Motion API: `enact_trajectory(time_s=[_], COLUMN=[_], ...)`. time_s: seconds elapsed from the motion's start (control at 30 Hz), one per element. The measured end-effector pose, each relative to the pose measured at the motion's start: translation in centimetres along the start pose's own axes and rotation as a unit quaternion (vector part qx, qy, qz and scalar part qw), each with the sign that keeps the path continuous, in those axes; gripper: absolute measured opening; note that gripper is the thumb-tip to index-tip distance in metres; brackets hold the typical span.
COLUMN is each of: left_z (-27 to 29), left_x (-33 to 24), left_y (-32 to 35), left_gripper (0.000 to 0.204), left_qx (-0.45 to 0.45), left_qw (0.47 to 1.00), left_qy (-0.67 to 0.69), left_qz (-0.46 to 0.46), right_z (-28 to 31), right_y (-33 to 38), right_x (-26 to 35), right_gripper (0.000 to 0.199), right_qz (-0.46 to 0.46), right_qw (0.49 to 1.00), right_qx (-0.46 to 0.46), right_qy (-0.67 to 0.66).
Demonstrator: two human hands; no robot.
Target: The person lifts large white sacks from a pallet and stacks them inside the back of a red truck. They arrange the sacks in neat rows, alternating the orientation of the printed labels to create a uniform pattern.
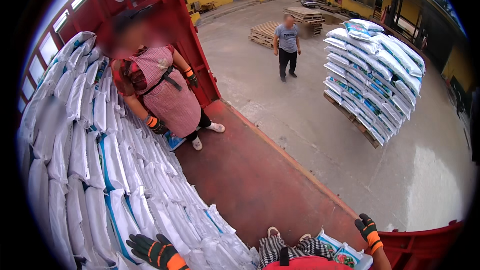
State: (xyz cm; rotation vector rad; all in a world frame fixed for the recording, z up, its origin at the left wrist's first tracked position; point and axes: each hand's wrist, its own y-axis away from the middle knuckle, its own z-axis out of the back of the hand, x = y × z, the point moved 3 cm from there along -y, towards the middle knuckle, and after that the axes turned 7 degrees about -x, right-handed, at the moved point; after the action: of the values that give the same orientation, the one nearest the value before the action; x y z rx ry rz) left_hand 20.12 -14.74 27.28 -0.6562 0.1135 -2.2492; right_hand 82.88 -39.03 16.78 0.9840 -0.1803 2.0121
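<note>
My left hand (154, 251), in a dark glove with orange bands, lies with fingers spread over the near end of a tall stack of white sacks (142, 182). The stack runs along the left side of the red truck bed (250, 170). My right hand (369, 230), gloved the same way, is at the lower right, fingers apart and holding nothing. Just left of it, printed white and blue sacks (347, 256) lie beside my feet. Whether either hand touches anything is hard to tell.
A co-worker (160, 87) in a checked apron and gloves stands on the bed by the stack. Beyond the bed's edge (295, 165), another person (287, 45) stands in the yard. A loaded pallet of sacks (372, 77) appears raised at right; wooden pallets (265, 34) lie behind.
</note>
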Motion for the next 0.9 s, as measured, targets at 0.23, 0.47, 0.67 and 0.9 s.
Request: enact_trajectory(time_s=[0.23, 0.47, 0.67, 0.9], left_z=[0.8, -0.3, -2.1, -3.1], left_x=[0.0, -2.1, -2.5, -3.1], left_y=[4.4, 8.7, 9.2, 8.9], left_gripper=[0.062, 0.061, 0.060, 0.059], left_qx=[-0.294, -0.330, -0.319, -0.277], left_qw=[0.940, 0.897, 0.888, 0.921], left_qy=[0.088, 0.059, 0.043, 0.028], left_qz=[-0.147, -0.290, -0.329, -0.273], right_z=[0.4, 5.0, 7.2, 7.0], right_y=[-1.9, -1.3, 2.5, 4.6], right_x=[0.5, -6.7, -16.2, -22.7], right_gripper=[0.058, 0.059, 0.057, 0.061], right_qz=[-0.022, -0.060, -0.162, -0.196], right_qw=[0.997, 0.998, 0.983, 0.973], right_qx=[0.046, -0.015, -0.087, -0.111], right_qy=[0.051, 0.010, 0.006, 0.049])
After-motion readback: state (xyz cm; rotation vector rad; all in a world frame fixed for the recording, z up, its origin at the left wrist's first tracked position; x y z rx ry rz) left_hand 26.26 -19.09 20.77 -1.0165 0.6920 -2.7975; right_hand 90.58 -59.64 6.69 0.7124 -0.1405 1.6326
